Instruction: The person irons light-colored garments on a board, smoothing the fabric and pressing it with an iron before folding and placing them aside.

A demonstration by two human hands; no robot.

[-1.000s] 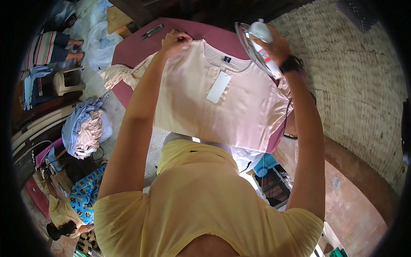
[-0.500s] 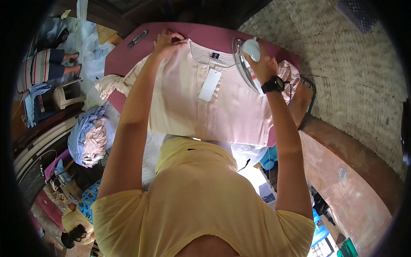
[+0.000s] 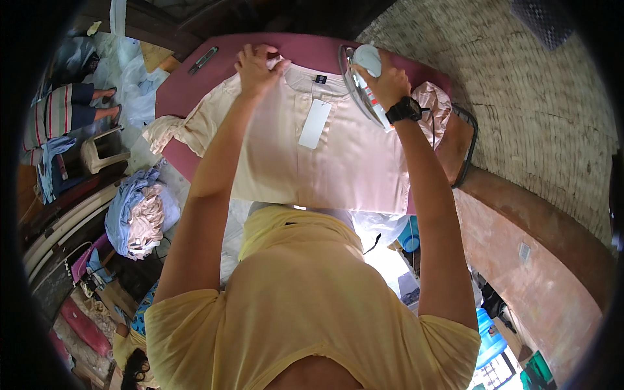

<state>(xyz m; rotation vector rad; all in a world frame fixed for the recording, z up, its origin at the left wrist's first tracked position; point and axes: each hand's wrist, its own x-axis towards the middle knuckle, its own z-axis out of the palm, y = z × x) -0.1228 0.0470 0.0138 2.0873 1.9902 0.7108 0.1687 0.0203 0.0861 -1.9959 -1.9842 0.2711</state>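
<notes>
A pale pink satin blouse (image 3: 266,159) lies spread on the maroon ironing board (image 3: 185,81), its collar at the far side. My right hand (image 3: 389,88) is wrapped round the handle of a clothes iron (image 3: 368,60). The iron rests over the blouse's right shoulder, beside the neckline, tilted toward the far left. At the left side of the collar, my left hand (image 3: 259,71) touches the cloth with fingers and thumb apart. A blank-looking white hang tag (image 3: 314,123) lies on the blouse front below the neckline. The blouse's right sleeve (image 3: 432,107) is bunched near the board's edge.
A slim grey tool (image 3: 203,60) lies at the board's far left. A pile of blue and pink clothes (image 3: 136,211) sits left of me. Woven wall matting (image 3: 520,110) rises at right. Another person's legs (image 3: 97,104) show at far left, beside a stool (image 3: 104,149).
The iron and my right hand have moved slightly left and away from me, toward the neckline. My left hand's fingers have spread at the collar. The whole view has shifted a little.
</notes>
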